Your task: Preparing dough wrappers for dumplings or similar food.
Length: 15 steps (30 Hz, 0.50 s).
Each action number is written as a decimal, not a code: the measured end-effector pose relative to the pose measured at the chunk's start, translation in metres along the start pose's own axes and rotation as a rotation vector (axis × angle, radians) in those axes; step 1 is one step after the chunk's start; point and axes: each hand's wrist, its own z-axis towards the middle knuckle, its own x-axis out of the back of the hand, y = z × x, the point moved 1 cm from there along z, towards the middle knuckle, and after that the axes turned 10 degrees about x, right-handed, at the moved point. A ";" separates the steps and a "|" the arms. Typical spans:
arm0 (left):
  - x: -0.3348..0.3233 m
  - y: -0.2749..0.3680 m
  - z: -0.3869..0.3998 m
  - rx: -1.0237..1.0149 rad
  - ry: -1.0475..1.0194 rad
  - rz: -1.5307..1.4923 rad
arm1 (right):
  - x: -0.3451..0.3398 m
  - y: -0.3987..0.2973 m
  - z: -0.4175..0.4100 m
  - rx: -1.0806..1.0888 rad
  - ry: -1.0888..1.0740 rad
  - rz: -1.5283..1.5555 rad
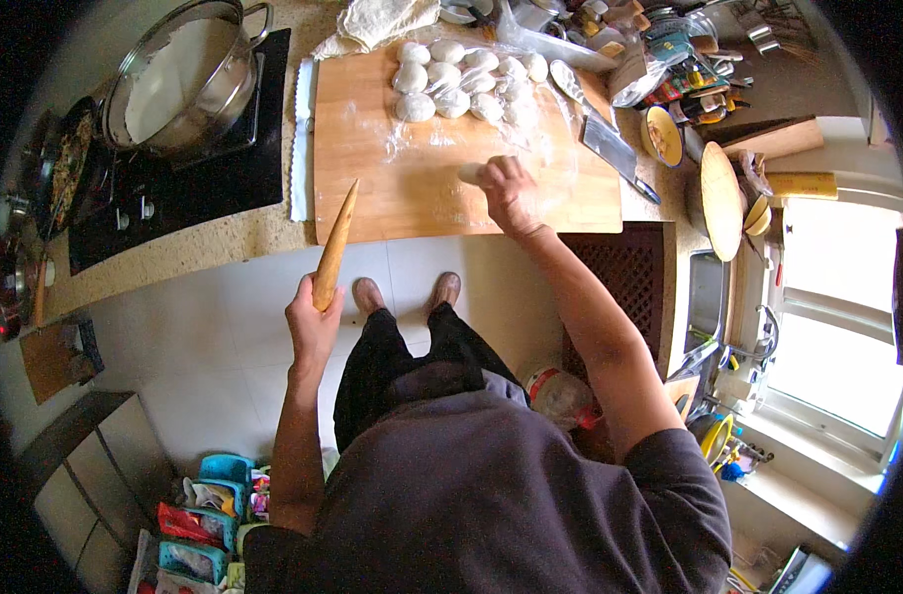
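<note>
My left hand point(315, 327) grips the lower end of a tapered wooden rolling pin point(335, 249), held tilted upward in front of the counter edge. Over the wooden board point(392, 193), my right hand point(508, 191) has its fingers on a small pale piece of dough point(470, 174); the hand is slightly blurred, and part of the dough is hidden under the fingers. Several round dough balls point(444, 75) sit in rows at the back of the board, partly under clear plastic film point(522, 122). Flour dusts the wood around them.
A cleaver point(608, 141) lies across the board's right edge, near a pale spoon point(568, 80). At left, a large steel pot point(232, 82) and a pan of food point(69, 174) stand at the black cooktop point(199, 200). A yellow bowl point(662, 136) is to the right.
</note>
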 end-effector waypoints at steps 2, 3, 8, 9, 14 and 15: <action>0.004 -0.001 -0.007 -0.007 0.002 -0.008 | -0.001 -0.005 -0.015 0.105 -0.033 0.072; 0.004 0.004 -0.013 0.010 0.002 0.011 | 0.004 -0.008 -0.017 0.108 -0.028 0.075; 0.001 -0.003 -0.025 0.062 0.016 0.093 | -0.011 -0.018 -0.018 -0.164 0.209 0.108; 0.000 -0.002 -0.027 0.052 0.049 0.109 | -0.032 -0.023 -0.018 -0.240 0.214 0.101; -0.004 -0.006 -0.020 0.061 0.167 0.193 | -0.045 -0.079 0.001 -0.077 0.004 0.216; -0.008 0.000 -0.010 0.007 0.162 0.232 | -0.044 -0.076 0.005 -0.082 0.008 0.226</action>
